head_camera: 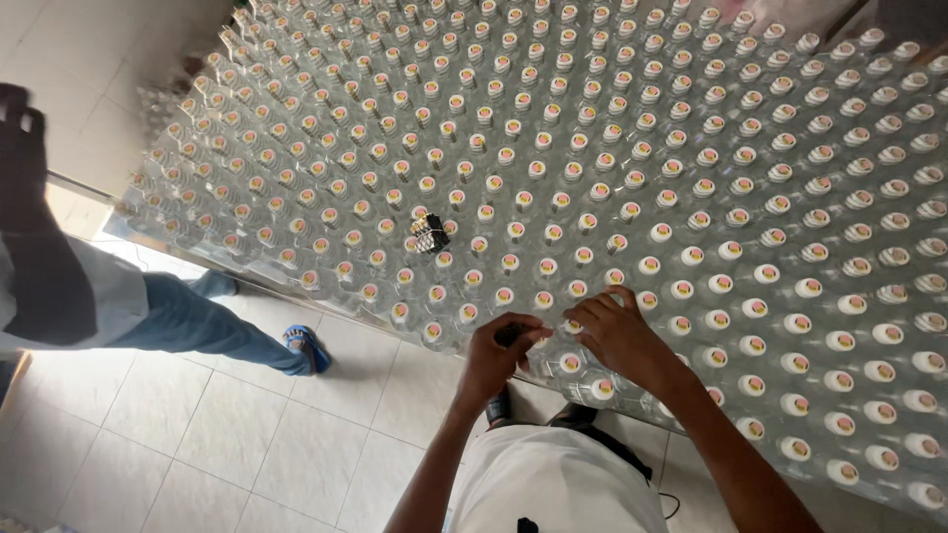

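A large table is packed with rows of clear capped bottles (592, 188), their white caps facing up. My left hand (502, 350) is at the near edge, closed around a small dark object whose kind I cannot tell. My right hand (614, 331) rests on the cap and neck of a bottle (571, 361) in the front row, fingers curled around it. A small black object (430, 233) sits on top of the bottles a little farther in.
Another person in a white shirt and blue jeans (188, 321) stands at the left on the pale tiled floor (247, 434), one raised hand (22, 138) at the far left. The table's near edge (326, 301) runs diagonally.
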